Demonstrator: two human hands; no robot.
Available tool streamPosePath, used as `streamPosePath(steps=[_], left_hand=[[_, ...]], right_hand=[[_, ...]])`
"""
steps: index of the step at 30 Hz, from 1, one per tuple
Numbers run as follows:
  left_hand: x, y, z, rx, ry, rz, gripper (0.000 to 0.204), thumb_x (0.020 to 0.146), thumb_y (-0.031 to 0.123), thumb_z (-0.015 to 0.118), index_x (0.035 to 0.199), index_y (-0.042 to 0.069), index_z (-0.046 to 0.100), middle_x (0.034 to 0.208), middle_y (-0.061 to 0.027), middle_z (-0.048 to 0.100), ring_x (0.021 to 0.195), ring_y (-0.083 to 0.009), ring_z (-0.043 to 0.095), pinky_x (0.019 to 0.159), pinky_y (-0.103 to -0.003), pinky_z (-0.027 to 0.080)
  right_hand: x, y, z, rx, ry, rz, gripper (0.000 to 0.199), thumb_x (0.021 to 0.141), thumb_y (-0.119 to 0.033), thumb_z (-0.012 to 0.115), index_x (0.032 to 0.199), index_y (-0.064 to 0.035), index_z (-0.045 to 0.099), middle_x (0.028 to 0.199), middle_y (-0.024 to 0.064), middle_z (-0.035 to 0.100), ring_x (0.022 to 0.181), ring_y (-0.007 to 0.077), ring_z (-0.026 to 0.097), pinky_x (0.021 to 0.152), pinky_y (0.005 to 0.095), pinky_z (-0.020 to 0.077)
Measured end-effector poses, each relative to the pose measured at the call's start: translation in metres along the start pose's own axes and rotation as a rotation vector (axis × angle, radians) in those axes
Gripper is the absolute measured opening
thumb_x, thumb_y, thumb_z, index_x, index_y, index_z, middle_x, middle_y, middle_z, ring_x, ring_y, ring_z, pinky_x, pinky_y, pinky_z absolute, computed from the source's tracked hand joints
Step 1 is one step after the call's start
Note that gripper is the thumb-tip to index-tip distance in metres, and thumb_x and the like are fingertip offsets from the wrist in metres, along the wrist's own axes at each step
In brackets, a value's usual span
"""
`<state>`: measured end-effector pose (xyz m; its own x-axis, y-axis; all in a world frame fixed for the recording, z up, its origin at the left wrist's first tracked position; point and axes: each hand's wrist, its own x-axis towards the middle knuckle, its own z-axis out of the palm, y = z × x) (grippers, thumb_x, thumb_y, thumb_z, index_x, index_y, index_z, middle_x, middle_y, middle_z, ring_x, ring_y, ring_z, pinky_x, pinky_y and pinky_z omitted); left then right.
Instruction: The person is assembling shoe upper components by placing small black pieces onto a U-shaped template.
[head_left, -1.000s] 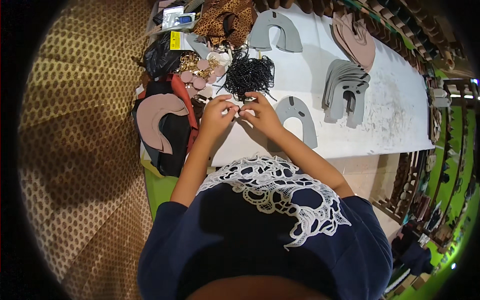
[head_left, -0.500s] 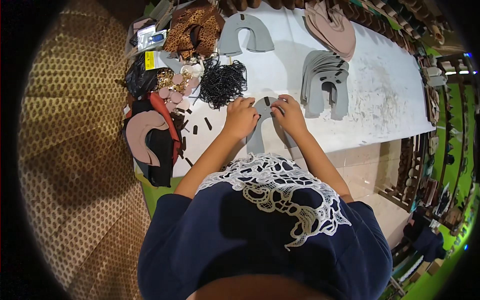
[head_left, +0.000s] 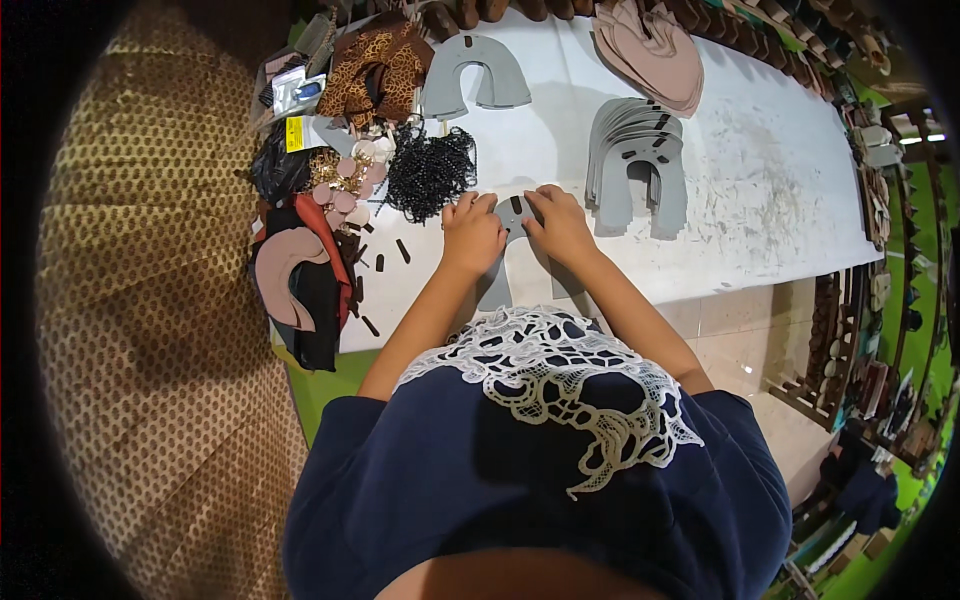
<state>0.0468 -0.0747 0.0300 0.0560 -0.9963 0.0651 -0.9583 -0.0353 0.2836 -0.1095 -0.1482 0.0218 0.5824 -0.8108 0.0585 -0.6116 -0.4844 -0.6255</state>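
Directly in front of me a grey U-shaped shoe-upper piece lies on the white-covered table, its legs pointing toward me. A small dark strip sits at the top of its curve. My left hand has its fingers curled on the left side of the piece. On the other side, my right hand grips the right edge with bent fingers. Both hands hide parts of the piece. Loose dark strips lie left of my left hand. Beyond that hand is a heap of black beaded strands.
A fanned stack of grey U-shaped pieces stands to the right. Further back are another grey piece and pink pieces. Leopard-print material, pink discs and a pink curved piece crowd the left.
The view has shifted slightly, moving the table things leftward in the picture. Both hands stay at the grey piece; my right fingers have come in nearer the dark strip.
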Motion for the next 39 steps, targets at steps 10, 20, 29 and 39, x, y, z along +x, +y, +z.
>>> streamPosePath(steps=[10,20,29,39], left_hand=[[0.004,0.004,-0.003,0.138,0.008,0.056,0.009,0.067,0.021,0.071,0.071,0.014,0.069,0.113,0.0038,0.056,0.115,-0.0215,0.043,0.087,-0.046,0.031],[0.004,0.007,-0.006,0.093,-0.038,-0.061,0.006,0.066,0.020,0.070,0.068,0.015,0.068,0.115,0.0015,0.055,0.116,-0.0223,0.043,0.087,-0.047,0.030],[-0.026,0.006,0.015,0.100,0.291,0.061,0.013,0.072,0.019,0.066,0.084,0.016,0.064,0.128,-0.0041,0.051,0.119,-0.0257,0.043,0.094,-0.050,0.025],[-0.044,0.020,0.013,0.212,0.279,0.055,0.022,0.077,0.018,0.059,0.098,0.016,0.065,0.134,-0.0084,0.045,0.122,-0.0271,0.040,0.098,-0.054,0.022]], right_hand=[[0.011,0.004,0.003,-0.033,-0.013,0.010,0.036,0.070,-0.018,0.071,0.104,-0.0087,0.063,0.121,0.0141,0.050,0.108,0.0340,0.049,0.090,0.0424,0.0410],[0.017,0.007,0.004,0.009,0.000,0.016,0.028,0.068,-0.020,0.072,0.092,-0.0083,0.063,0.113,0.0122,0.053,0.103,0.0331,0.051,0.087,0.0417,0.0422],[0.036,0.004,-0.010,-0.089,-0.307,-0.065,0.032,0.066,-0.038,0.073,0.085,-0.0136,0.065,0.100,0.0063,0.056,0.102,0.0292,0.050,0.085,0.0447,0.0368],[0.043,0.004,-0.002,-0.104,-0.464,0.018,0.048,0.063,-0.047,0.074,0.092,-0.0090,0.066,0.105,0.0058,0.059,0.105,0.0295,0.048,0.089,0.0445,0.0327]])
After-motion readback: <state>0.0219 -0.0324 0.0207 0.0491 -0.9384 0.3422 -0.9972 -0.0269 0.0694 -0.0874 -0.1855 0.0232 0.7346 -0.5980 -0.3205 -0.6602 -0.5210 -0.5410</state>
